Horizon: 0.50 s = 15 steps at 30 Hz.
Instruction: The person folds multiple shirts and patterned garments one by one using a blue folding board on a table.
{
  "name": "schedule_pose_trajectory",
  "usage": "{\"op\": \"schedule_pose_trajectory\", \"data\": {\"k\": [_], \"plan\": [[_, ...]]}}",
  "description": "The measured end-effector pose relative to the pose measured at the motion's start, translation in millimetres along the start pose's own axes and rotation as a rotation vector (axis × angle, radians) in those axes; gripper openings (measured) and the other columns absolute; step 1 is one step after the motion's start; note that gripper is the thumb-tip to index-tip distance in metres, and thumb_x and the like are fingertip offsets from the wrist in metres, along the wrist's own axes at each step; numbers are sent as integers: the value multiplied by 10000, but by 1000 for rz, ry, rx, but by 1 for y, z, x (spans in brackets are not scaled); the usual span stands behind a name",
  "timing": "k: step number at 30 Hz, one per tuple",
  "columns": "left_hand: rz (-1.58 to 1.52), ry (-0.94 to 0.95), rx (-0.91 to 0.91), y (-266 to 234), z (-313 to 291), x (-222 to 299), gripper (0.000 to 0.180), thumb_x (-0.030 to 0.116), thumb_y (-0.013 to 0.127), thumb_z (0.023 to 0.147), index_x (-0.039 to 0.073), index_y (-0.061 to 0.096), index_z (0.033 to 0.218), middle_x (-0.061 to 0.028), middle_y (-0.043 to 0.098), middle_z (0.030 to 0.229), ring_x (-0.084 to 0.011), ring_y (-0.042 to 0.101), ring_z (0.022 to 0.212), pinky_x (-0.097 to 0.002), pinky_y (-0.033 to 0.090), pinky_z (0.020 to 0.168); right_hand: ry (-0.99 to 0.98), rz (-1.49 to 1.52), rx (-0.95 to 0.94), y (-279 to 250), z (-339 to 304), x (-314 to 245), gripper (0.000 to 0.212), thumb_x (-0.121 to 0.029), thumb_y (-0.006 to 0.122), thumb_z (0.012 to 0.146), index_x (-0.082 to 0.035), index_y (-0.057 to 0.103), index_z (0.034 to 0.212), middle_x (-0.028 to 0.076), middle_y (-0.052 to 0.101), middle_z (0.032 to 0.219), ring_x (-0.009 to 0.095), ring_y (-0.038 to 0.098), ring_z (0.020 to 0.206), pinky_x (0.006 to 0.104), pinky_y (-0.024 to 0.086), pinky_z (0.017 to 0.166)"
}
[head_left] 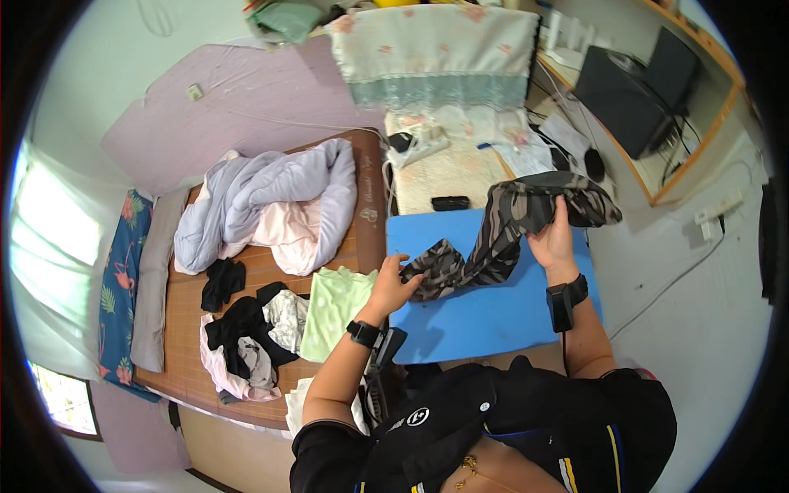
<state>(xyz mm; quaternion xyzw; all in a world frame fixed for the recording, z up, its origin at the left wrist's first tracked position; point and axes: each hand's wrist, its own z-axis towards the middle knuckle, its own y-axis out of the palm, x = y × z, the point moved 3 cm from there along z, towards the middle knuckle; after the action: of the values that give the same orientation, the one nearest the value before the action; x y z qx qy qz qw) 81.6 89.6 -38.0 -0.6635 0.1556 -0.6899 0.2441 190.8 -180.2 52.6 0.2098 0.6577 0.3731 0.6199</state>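
A grey, black and brown camouflage garment [497,238] stretches between my two hands above a blue tabletop [526,320]. Its cut is hard to make out because the cloth is twisted and bunched. My left hand [393,283] grips the lower left end, thumb and fingers closed on the fabric. Higher up at the right, my right hand [552,242] holds the bunched part, its fingers partly hidden by the cloth. From there a fold of the garment droops past the table's right edge.
Left of the table stands a bed [271,263] with a brown mat. On it lie a lilac quilt [283,193], black clothes [238,324] and a light green cloth [333,308]. A black case [449,203] sits behind the tabletop. A cable [670,296] runs at the right.
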Motion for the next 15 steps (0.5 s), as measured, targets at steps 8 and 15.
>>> {"op": "schedule_pose_trajectory", "data": {"k": [8,15], "plan": [[433,-211,-177,113,-23,-30,672,250,697,618,1,380,1156,-213,427,1089,-369,402,1038,-394,369,881,436,-368,478,-222,-61,-5,172,-195,515,836,-40,531,908,82,541,917,185,526,828,314,425,652],[538,-414,-99,127,-48,-50,483,206,661,635,-2,431,1006,-198,497,994,-363,471,942,-396,405,811,479,-609,238,-241,-84,-14,158,-166,489,849,-25,481,778,72,517,792,146,545,687,279,423,546]]}}
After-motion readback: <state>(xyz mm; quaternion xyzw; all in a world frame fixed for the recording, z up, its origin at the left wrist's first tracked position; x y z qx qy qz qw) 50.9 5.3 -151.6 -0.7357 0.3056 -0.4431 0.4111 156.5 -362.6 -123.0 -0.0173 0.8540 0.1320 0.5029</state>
